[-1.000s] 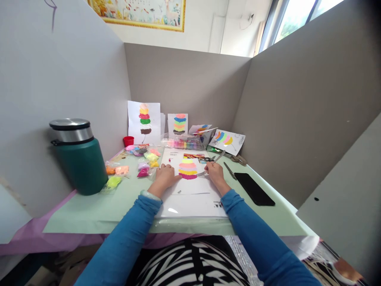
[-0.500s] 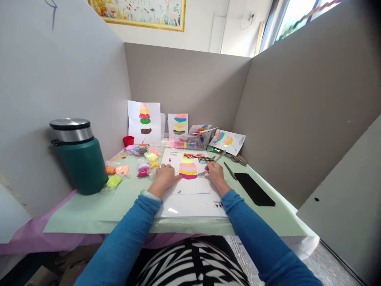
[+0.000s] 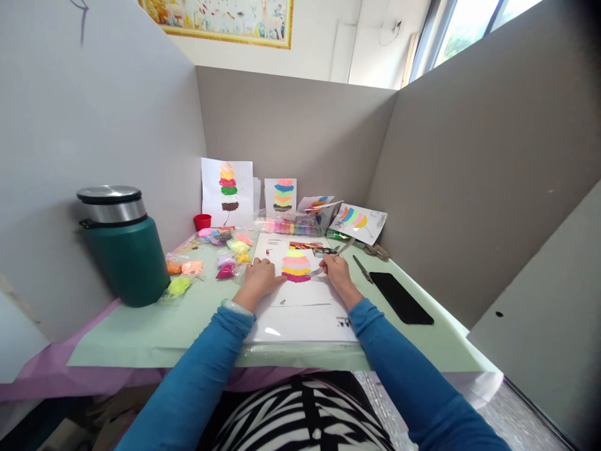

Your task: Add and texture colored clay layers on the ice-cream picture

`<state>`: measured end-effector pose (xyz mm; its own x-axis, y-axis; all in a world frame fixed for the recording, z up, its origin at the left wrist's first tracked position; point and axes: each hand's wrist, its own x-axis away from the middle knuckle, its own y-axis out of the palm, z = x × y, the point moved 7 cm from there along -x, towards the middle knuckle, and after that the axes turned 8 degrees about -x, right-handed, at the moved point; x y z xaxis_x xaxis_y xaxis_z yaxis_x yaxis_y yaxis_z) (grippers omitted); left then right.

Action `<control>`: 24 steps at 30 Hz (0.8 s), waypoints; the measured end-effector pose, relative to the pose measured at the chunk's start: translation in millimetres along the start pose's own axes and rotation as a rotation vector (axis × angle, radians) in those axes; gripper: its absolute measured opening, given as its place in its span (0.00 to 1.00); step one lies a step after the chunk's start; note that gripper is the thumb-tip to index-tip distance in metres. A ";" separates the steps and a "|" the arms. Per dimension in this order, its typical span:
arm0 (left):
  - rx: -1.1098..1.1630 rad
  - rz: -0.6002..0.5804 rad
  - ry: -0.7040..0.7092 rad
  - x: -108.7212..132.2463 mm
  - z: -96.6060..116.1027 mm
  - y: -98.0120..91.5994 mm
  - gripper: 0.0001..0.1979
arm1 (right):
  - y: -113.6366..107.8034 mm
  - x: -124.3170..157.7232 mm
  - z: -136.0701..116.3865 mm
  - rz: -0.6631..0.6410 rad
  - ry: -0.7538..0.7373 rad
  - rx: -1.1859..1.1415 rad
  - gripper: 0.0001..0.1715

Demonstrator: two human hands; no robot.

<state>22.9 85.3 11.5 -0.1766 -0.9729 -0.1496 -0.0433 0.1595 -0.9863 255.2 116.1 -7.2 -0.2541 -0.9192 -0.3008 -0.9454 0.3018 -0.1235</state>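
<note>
Your right hand [image 3: 334, 268] pinches the fork [image 3: 316, 272] right of centre; press the coloured layers [image 3: 295, 266] lightly. Let your left hand [image 3: 260, 275], grasping nothing, steady the paper [image 3: 298, 294].

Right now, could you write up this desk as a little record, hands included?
left hand: resting on a white sheet, thumb by the lowest band
right hand: holding a fork, tines at the right edge of the coloured bands
left side: green flask, bagged coloured lumps, red cup
right side: flat black object, knife-like tool
back: propped sheets with coloured bands
</note>
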 end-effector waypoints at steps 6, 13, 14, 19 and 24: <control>0.000 0.003 0.003 0.8 0.5 -0.4 0.27 | -5.4 -1.9 1.6 0.063 -0.005 0.110 0.19; -0.012 0.006 0.002 0.2 0.3 0.1 0.27 | 5.3 2.6 -1.2 -0.030 0.026 0.009 0.19; -0.012 0.006 0.002 0.1 0.2 0.2 0.27 | 6.2 3.0 -1.6 -0.040 0.029 0.030 0.19; -0.010 -0.004 0.001 -0.7 -0.1 1.4 0.26 | -8.1 1.0 -3.4 0.079 -0.002 0.204 0.20; -0.006 -0.006 -0.001 -0.2 0.7 0.5 0.27 | -2.6 2.0 -1.3 0.048 -0.002 0.066 0.20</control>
<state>23.6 85.5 11.0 -0.1750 -0.9740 -0.1442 -0.0505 0.1552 -0.9866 256.9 113.2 -6.3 -0.2986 -0.9027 -0.3099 -0.9164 0.3619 -0.1712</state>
